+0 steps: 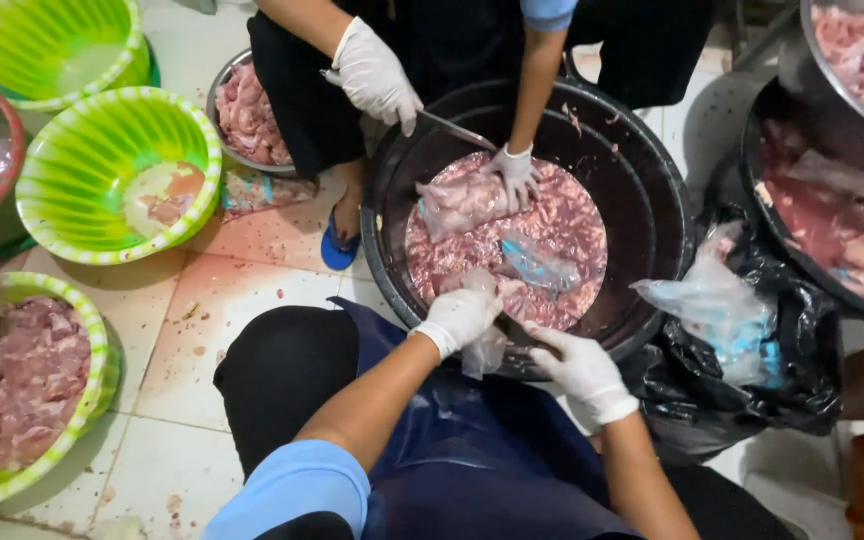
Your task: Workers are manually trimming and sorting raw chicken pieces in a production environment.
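Observation:
A wide black tub (652, 200) on the floor holds raw pink meat pieces (562, 225) and meat in clear bags. At its near rim my left hand (462, 315), in a white glove, grips a clear plastic bag (487, 352) that hangs over the rim. Just right of the bag, my gloved right hand (582, 372) rests on the rim with its fingers stretched towards it; whether it holds anything is unclear. Across the tub a co-worker's gloved hand (517, 175) presses on a filled bag of meat (457, 203). Their other hand (372, 75) holds a knife (457, 130).
Green striped basins stand at the left: one with meat (12, 385), one nearly empty (117, 170), one at the top (47, 45). A metal bowl of meat (247, 115) sits by the co-worker. A black rubbish bag with plastic scraps (742, 330) and more meat tubs (832, 230) lie at the right.

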